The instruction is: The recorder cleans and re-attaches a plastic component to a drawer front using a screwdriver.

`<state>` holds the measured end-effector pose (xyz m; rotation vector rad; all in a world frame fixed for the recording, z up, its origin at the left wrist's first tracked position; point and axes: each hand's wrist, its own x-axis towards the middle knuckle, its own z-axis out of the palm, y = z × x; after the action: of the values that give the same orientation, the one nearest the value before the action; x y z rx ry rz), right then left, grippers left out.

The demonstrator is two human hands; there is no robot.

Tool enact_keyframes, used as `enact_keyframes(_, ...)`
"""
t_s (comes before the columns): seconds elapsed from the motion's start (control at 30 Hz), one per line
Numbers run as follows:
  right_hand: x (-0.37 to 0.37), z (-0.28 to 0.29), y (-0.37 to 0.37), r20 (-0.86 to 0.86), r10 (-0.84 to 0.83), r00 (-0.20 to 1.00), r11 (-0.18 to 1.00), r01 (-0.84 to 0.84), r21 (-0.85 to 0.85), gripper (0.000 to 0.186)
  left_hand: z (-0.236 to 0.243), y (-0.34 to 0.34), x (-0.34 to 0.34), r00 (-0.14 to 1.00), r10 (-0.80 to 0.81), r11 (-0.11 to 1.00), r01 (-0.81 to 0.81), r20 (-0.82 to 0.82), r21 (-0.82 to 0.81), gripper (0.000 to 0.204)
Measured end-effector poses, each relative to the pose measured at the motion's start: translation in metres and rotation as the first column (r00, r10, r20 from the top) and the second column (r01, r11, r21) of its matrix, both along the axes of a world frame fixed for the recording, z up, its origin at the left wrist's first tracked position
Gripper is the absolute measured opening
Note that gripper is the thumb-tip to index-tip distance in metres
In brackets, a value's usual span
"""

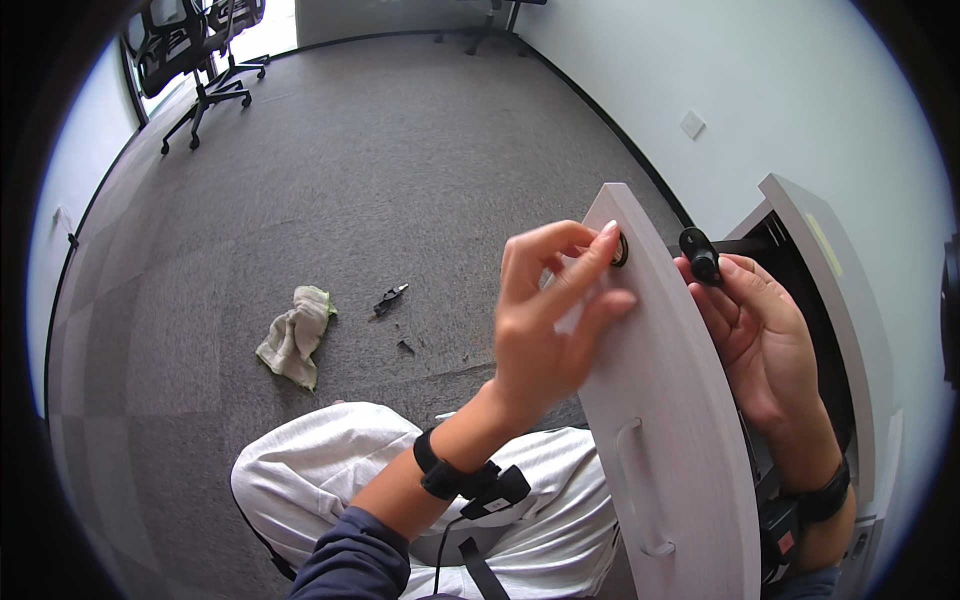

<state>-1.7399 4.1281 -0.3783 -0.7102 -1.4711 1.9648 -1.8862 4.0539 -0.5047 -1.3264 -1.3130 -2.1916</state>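
A pale wood-grain drawer front (pixel 655 380) with a bar handle (pixel 628 470) stands upright between my hands. Near its far end is a round hole or fitting with a dark rim (pixel 621 250). My left hand (pixel 550 320) is at the outer face, index fingertip at that rim, thumb apart and slightly blurred; I see nothing held in it. Behind the panel, my right hand (pixel 755 340) pinches a small black cylindrical fitting (pixel 702 256) between thumb and fingers, close to the panel's inner side. Whether the fitting touches the panel I cannot tell.
Right of the panel is an open cabinet (pixel 830 270) with a dark interior, near the white wall. On the grey carpet lie a crumpled work glove (pixel 297 338), a small black-handled tool (pixel 390 299) and a screw (pixel 405 347). Office chairs (pixel 200 70) stand far left.
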Motion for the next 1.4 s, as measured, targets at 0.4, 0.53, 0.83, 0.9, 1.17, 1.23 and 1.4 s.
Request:
enact_keyframes(0.4,-0.007,0.008,-0.009,0.065,-0.018,0.998,1.0,0.018,-0.003,0.013,-0.006,-0.026,0.014,0.944,0.016,0.956,-0.11,-0.329,-0.271,0.069)
enact_keyframes(0.53,-0.016,0.004,-0.019,0.124,-0.059,0.991,0.998,0.06,-0.01,0.013,-0.004,-0.027,0.014,0.949,-0.024,0.962,-0.064,-0.315,-0.266,0.067)
enact_keyframes(0.83,-0.032,0.012,-0.02,0.203,-0.096,0.974,0.983,0.061,0.173,0.018,0.001,-0.031,0.017,0.957,-0.064,0.948,-0.03,-0.282,-0.317,0.063)
enact_keyframes(0.9,-0.032,0.015,-0.021,0.254,-0.097,0.962,0.974,0.039,0.224,0.02,0.003,-0.032,0.018,0.958,-0.068,0.949,-0.024,-0.277,-0.315,0.063)
enact_keyframes(1.17,-0.028,0.015,-0.024,0.319,-0.038,0.947,0.938,-0.076,0.338,0.025,0.003,-0.035,0.017,0.958,-0.068,0.946,-0.027,-0.279,-0.322,0.061)
enact_keyframes(1.23,-0.025,0.013,-0.025,0.299,-0.017,0.954,0.942,-0.085,0.325,0.025,0.002,-0.034,0.018,0.961,-0.074,0.95,-0.014,-0.266,-0.313,0.061)
enact_keyframes(1.4,-0.022,0.006,-0.021,0.262,0.035,0.964,0.937,-0.123,0.327,0.025,0.003,-0.034,0.017,0.96,-0.085,0.951,-0.001,-0.266,-0.308,0.062)
